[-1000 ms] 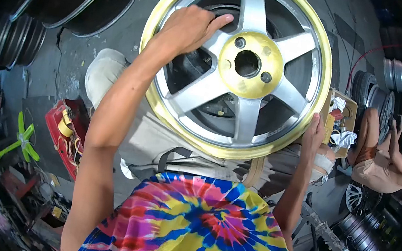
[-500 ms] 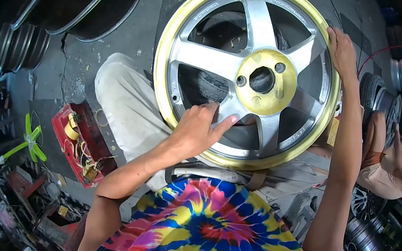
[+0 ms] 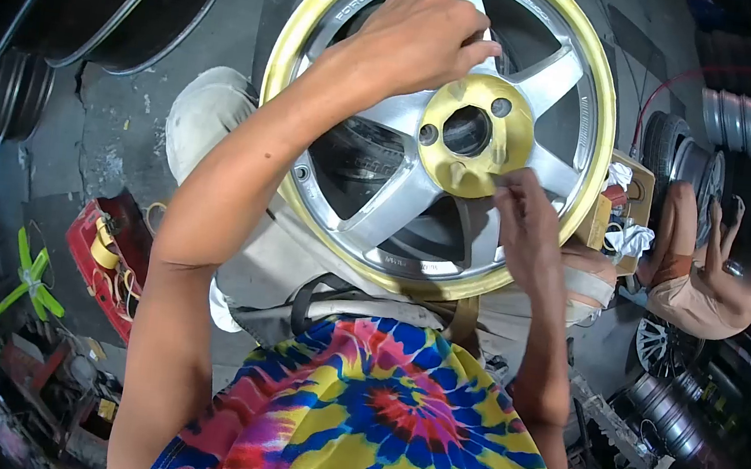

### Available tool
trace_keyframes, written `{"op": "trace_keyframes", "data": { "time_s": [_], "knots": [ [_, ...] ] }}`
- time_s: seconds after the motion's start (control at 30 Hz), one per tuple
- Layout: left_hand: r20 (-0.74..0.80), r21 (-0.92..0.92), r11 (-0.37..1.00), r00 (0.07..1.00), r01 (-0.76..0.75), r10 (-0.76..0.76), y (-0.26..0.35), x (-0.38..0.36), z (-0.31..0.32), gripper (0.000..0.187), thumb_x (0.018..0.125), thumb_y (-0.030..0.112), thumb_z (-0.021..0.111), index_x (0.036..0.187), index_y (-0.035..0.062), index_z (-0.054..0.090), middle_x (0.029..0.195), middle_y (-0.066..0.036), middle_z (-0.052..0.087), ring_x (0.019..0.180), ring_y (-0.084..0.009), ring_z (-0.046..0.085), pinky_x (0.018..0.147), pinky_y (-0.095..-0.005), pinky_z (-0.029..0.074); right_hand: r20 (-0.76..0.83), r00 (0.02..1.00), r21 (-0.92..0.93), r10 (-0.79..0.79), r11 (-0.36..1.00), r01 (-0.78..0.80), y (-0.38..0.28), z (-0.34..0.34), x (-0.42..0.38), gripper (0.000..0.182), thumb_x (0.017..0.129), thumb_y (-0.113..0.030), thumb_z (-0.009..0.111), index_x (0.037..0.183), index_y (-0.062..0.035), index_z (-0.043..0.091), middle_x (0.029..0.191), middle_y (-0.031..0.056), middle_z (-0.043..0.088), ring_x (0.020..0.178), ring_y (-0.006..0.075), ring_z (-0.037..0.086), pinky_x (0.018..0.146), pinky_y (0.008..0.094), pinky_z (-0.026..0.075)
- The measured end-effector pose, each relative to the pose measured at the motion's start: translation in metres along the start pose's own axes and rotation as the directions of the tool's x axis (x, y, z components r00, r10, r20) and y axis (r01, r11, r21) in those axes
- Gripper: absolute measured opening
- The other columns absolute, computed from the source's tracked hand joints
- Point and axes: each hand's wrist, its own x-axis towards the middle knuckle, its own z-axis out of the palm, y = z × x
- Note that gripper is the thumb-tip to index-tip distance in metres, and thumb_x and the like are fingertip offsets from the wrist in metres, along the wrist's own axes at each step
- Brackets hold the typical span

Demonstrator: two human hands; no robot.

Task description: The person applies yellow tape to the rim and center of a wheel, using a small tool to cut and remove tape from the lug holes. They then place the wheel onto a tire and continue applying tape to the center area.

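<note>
A silver spoked alloy wheel lies face up over my lap, with yellow masking tape around its outer lip. More yellow covering, wrinkled in places, lies on the hub around the centre bore and bolt holes. Across the upper spokes reaches my left hand, its fingers curled and the thumb beside them near the hub's top; the fingertips are hidden. My right hand is closed in a pinch at the hub's lower right edge. Whatever sits between its fingertips is too small to make out.
A red toolbox with a yellow tape roll is on the floor at left. A box with white cloths stands at right. Other wheels surround me. Another person sits at far right beside a tyre.
My left hand has moved up from the lower spoke to the upper spokes. My right hand has left the outer lip and come to the hub's lower right edge. The view has shifted slightly.
</note>
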Motion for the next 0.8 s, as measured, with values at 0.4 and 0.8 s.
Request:
{"op": "trace_keyframes", "data": {
  "time_s": [0.4, 0.8],
  "knots": [
    [0.001, -0.074, 0.996, 0.999, 0.041, -0.041, -0.010, -0.021, -0.009, 0.030, 0.096, 0.027, 0.070, 0.091, -0.0014, 0.075, 0.076, -0.023, 0.068, 0.072, -0.0423, 0.065, 0.068, -0.0469, 0.050, -0.003, 0.984, 0.018, 0.180, 0.984, -0.180, -0.009, 0.037, 0.018, 0.024, 0.093, -0.014, 0.073, 0.105, 0.0061, 0.076, 0.075, 0.0166, 0.076, 0.063, 0.0199, 0.074, 0.062, 0.0333, 0.056],
    [-0.063, -0.071, 0.993, 0.994, -0.092, 0.087, -0.014, -0.027, -0.007, 0.031, 0.096, 0.025, 0.069, 0.096, -0.0052, 0.076, 0.079, -0.026, 0.069, 0.076, -0.0425, 0.068, 0.071, -0.0465, 0.053, 0.022, 0.949, 0.114, 0.314, 0.943, -0.314, -0.021, 0.041, 0.029, 0.025, 0.097, -0.016, 0.070, 0.106, 0.0064, 0.077, 0.075, 0.0129, 0.076, 0.060, 0.0129, 0.072, 0.054, 0.0272, 0.056]
  ]
}}
